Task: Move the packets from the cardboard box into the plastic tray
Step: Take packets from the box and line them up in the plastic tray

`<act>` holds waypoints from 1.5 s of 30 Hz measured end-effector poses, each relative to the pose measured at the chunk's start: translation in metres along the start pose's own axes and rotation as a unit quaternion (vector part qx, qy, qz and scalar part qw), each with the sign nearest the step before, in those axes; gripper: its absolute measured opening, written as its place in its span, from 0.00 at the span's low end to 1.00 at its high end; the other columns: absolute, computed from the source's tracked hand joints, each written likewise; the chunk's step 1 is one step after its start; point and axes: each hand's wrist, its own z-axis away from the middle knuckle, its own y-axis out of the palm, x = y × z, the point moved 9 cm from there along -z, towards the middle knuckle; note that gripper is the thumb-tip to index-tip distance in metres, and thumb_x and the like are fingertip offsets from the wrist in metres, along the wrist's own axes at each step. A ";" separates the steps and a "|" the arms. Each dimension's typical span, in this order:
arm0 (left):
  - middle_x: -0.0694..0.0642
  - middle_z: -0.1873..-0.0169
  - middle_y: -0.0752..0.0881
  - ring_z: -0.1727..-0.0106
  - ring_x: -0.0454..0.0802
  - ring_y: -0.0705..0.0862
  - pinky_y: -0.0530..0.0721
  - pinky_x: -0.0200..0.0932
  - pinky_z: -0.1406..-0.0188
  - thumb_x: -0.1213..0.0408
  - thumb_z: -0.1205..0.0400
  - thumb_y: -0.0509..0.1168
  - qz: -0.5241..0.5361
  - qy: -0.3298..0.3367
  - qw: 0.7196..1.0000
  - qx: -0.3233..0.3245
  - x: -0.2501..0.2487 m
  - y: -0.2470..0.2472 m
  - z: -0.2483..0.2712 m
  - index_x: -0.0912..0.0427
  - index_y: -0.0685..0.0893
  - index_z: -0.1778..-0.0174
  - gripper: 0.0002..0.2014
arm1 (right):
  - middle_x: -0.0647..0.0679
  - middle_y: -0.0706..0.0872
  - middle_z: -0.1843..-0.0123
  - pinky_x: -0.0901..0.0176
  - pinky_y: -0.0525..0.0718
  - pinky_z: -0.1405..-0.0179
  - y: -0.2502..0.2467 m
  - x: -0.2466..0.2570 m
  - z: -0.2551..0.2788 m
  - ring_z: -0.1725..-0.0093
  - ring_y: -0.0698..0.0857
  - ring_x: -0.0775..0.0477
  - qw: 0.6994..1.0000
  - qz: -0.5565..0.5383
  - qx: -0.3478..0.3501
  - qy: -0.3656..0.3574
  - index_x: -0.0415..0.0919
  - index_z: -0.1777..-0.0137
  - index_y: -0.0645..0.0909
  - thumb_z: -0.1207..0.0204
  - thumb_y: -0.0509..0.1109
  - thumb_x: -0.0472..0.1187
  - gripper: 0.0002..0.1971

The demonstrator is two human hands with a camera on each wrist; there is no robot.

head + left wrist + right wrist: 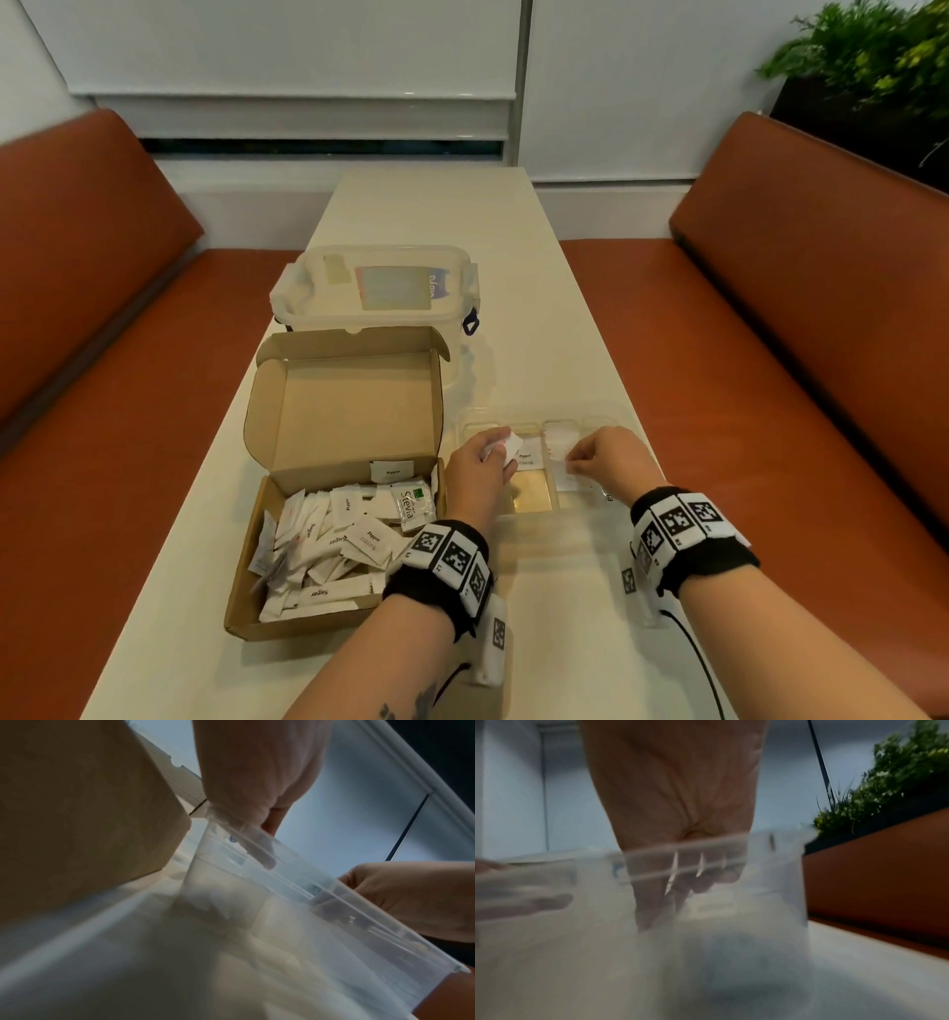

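over the clear plastic tray (590, 519) my left hand (475, 475) grips a few white packets (506, 449) while my right hand (611, 460) pinches one packet (567, 470) above a tray compartment. the open cardboard box (349, 411), just left of the tray, holds a heap of packets (328, 550).

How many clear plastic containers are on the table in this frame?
2. A lidded tub stands behind the cardboard box. The open plastic tray lies to the box's right, under the left hand and right hand. The raised box lid could hide another.
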 end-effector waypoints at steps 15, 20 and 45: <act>0.49 0.46 0.81 0.47 0.43 0.84 0.86 0.34 0.49 0.76 0.16 0.57 -0.015 0.003 1.000 0.013 0.002 0.002 -0.001 0.60 0.86 0.44 0.14 | 0.48 0.77 0.56 0.63 0.71 0.61 0.007 0.005 0.006 0.57 0.77 0.49 0.998 0.033 -0.022 -0.047 0.40 0.57 0.78 0.29 0.73 0.34 0.07; 0.46 0.48 0.81 0.55 0.41 0.85 0.86 0.30 0.55 0.77 0.16 0.57 -0.031 0.000 0.999 0.017 0.002 0.003 -0.001 0.59 0.86 0.44 0.15 | 0.48 0.75 0.57 0.60 0.75 0.58 0.009 0.007 0.004 0.57 0.77 0.48 0.998 0.045 -0.023 -0.043 0.36 0.58 0.80 0.29 0.69 0.29 0.03; 0.47 0.50 0.82 0.50 0.46 0.83 0.85 0.32 0.60 0.74 0.15 0.55 -0.059 0.008 0.998 0.019 -0.003 0.004 0.002 0.48 0.86 0.53 0.18 | 0.53 0.89 0.57 0.80 0.74 0.61 -0.023 0.049 0.004 0.61 0.81 0.65 0.976 -0.204 -0.021 -0.067 0.41 0.46 0.89 0.22 0.68 0.33 0.10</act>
